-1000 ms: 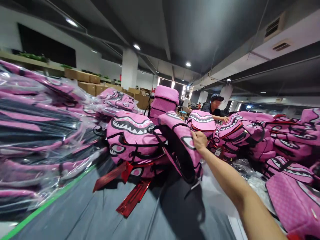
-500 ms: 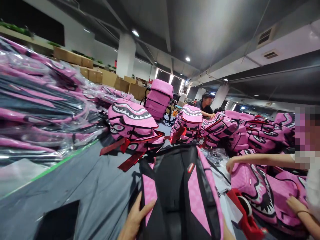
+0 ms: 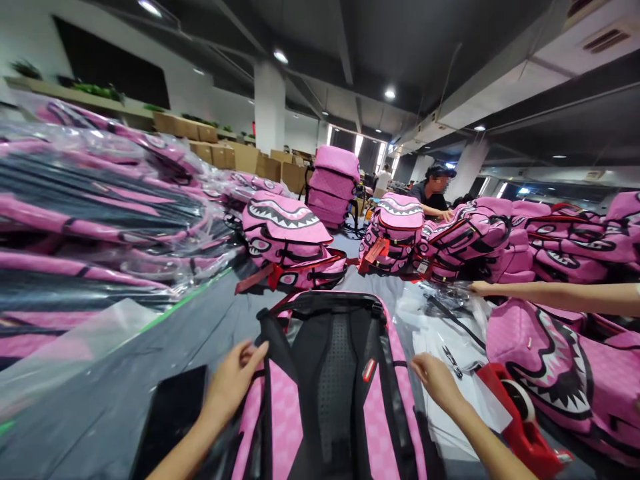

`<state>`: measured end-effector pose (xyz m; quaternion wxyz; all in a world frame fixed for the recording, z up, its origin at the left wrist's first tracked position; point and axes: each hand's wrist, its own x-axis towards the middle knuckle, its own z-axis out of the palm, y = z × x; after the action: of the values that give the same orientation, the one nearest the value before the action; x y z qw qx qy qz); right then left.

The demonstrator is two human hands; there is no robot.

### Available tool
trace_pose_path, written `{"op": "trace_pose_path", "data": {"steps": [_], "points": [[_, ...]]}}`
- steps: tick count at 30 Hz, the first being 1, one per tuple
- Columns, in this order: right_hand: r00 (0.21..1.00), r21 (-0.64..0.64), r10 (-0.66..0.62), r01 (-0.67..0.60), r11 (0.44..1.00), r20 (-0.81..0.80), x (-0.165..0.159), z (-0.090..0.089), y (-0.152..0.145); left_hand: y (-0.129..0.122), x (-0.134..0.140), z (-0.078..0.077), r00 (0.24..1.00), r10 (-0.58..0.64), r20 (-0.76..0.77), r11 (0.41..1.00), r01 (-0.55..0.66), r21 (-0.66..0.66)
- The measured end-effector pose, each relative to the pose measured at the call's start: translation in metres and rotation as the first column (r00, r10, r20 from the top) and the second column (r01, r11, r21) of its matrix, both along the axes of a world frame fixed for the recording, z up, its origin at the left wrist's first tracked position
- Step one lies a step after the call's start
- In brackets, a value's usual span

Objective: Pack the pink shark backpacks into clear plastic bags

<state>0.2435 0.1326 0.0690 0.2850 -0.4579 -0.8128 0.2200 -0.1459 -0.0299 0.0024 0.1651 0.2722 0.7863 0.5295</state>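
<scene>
A pink-and-black backpack point(image 3: 334, 387) lies back side up on the grey-covered table before me, its padded back panel and straps showing. By the left shoulder strap is my left hand point(image 3: 234, 377), open, with loosely bent fingers and the thumb close to the strap's edge. My right hand point(image 3: 437, 381) is just off the bag's right side, open and loosely curled, with nothing visible in it. To its right, small black thread snips point(image 3: 453, 362) lie on white sheets point(image 3: 435, 413). A red tape dispenser point(image 3: 537, 440) stands further right.
Plastic-wrapped backpacks point(image 3: 100, 220) are piled at left, near a dark flat panel point(image 3: 173, 413). Pink shark-mouth backpacks point(image 3: 285, 220) with red straps stand ahead. A co-worker's arm point(image 3: 560, 297) reaches in from the right above another backpack point(image 3: 550, 373). Another person point(image 3: 433, 190) works further back.
The backpack now lies flatter, with more of it in view. My left hand has come off its strap edge, and my right hand has emerged from behind its right side.
</scene>
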Motion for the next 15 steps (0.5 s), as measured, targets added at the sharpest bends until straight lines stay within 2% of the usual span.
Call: {"op": "trace_pose_path", "data": {"steps": [2,3,5,7,9,11,13,15], "points": [[0.985,0.067,0.171,-0.169,0.983,-0.018,-0.034,0.012,-0.001,0.042,-0.007,0.030,0.999,0.035,0.017,0.999,-0.035,-0.021],[0.966,0.101,0.251,-0.245,0.964,-0.053,-0.055,0.013,-0.007,0.062,-0.009,0.044,0.999,0.043,0.018,0.999,-0.042,-0.034],[0.915,0.140,0.399,-0.387,0.912,-0.069,-0.096,0.001,-0.029,0.094,-0.010,0.067,1.000,0.029,0.006,0.999,-0.029,-0.039],[0.889,0.149,0.457,-0.456,0.878,0.030,-0.129,-0.020,-0.053,0.115,-0.011,0.085,1.000,-0.031,0.003,0.999,0.031,-0.017],[0.877,0.125,0.460,-0.477,0.870,0.140,-0.147,-0.037,-0.066,0.121,-0.016,0.099,0.993,-0.115,0.024,0.993,0.115,0.004],[0.866,0.069,0.473,-0.488,0.870,0.161,-0.157,-0.040,-0.063,0.116,-0.025,0.107,0.980,-0.179,0.081,0.984,0.180,-0.003],[0.868,0.024,0.477,-0.485,0.874,0.139,-0.168,-0.027,-0.045,0.104,-0.036,0.109,0.968,-0.203,0.151,0.978,0.208,-0.022],[0.866,0.032,0.475,-0.486,0.874,0.157,-0.188,-0.008,-0.022,0.093,-0.045,0.105,0.960,-0.183,0.210,0.980,0.195,-0.040]]}}
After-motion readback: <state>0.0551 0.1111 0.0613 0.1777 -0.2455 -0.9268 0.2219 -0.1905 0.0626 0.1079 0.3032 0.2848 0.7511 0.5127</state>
